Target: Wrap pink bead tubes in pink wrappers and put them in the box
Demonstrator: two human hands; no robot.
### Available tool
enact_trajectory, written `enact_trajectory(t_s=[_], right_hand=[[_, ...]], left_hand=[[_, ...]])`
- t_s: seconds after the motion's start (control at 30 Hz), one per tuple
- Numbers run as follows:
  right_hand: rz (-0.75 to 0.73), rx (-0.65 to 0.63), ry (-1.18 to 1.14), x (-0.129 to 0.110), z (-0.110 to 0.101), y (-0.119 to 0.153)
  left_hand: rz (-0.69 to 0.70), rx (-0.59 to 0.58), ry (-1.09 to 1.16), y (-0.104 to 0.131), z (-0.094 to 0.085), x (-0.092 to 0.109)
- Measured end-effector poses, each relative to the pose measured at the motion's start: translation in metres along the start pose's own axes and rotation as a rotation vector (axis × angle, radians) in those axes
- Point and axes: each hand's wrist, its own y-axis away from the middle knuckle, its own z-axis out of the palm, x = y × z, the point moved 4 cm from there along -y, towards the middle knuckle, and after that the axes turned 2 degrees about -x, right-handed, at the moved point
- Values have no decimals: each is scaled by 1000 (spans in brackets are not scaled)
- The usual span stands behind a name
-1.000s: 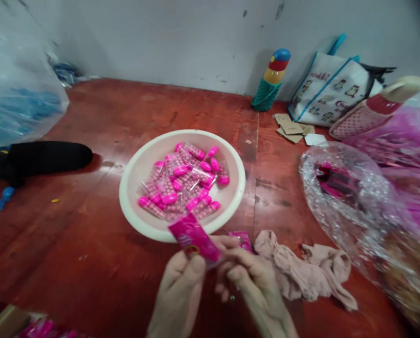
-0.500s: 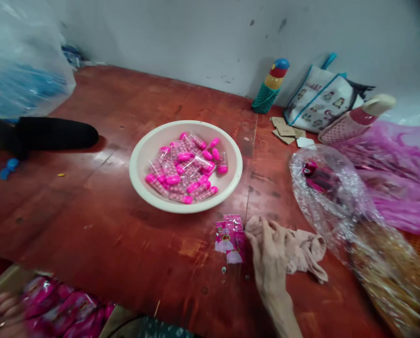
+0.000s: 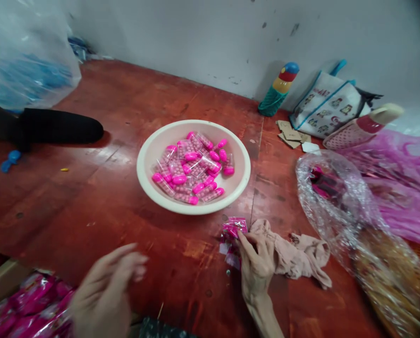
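So compared to a moment back, the left hand (image 3: 106,293) has come up from the box of pink packets (image 3: 23,312) at the bottom left corner and now floats empty over the red table (image 3: 100,202), fingers loosely spread, holding nothing. The right hand (image 3: 255,267) has gone from resting flat by the cloth to pinching the small stack of pink sachets (image 3: 233,232) right at its fingertips — thumb and forefinger closed on the top one, the rest of the stack on the table beneath. My read is that one sachet has just been dropped into the box and the next is being picked off the pile. Counts: one cream bowl (image 3: 153,155) just beyond both hands, with roughly fifteen to twenty clear pink-capped capsules (image 3: 192,171) in it, too overlapped to count exactly; one crumpled beige cloth (image 3: 294,253) touching the right hand's outer side; one clear plastic bag (image 3: 340,211) further right; two bottles — a colourful one (image 3: 279,89) and a cream-capped one (image 3: 365,124) — plus one printed tote (image 3: 331,105) by the wall.
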Motion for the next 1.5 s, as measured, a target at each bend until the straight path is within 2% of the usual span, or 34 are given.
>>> enact_trajectory(t_s=[0.07,0.13,0.17,0.23,0.33,0.43,0.53,0.6,0.7,0.87,1.03,1.13,1.27,1.4,1.5], right_hand=[[15,0,-73,-7,-6,7],[27,-38,-160,-15,-10,14],[32,-60,-199,-19,-12,17],[49,-111,-277,-24,-14,20],[165,-171,-353,-19,-14,16],[258,-189,-187,-2,-7,9],[272,-217,-5,10,6,7],[289,-235,-1,12,10,7],[293,-294,-25,10,7,5],[249,-407,-71,6,0,-7],[271,-337,-45,8,14,-10],[292,-321,-62,4,15,-3],[317,-289,-124,1,8,-5],[333,-216,-149,8,-2,-21],[352,-123,-148,8,-13,-27]], left_hand=[[-70,-306,-16,10,56,3],[-6,-667,-23,27,106,8],[12,-776,-31,34,122,9],[23,-865,-43,41,140,7],[-51,-795,-18,37,141,-3],[-179,-710,57,28,133,-12],[-282,-645,168,23,130,-16],[-329,-616,228,22,130,-17],[-368,-599,216,22,128,-18],[-239,-613,182,17,123,-12],[-12,-645,116,16,120,2],[-46,-687,79,15,119,3],[-123,-704,-35,13,117,-4],[-31,-674,-56,13,119,-5],[44,-695,-96,15,124,-5]])
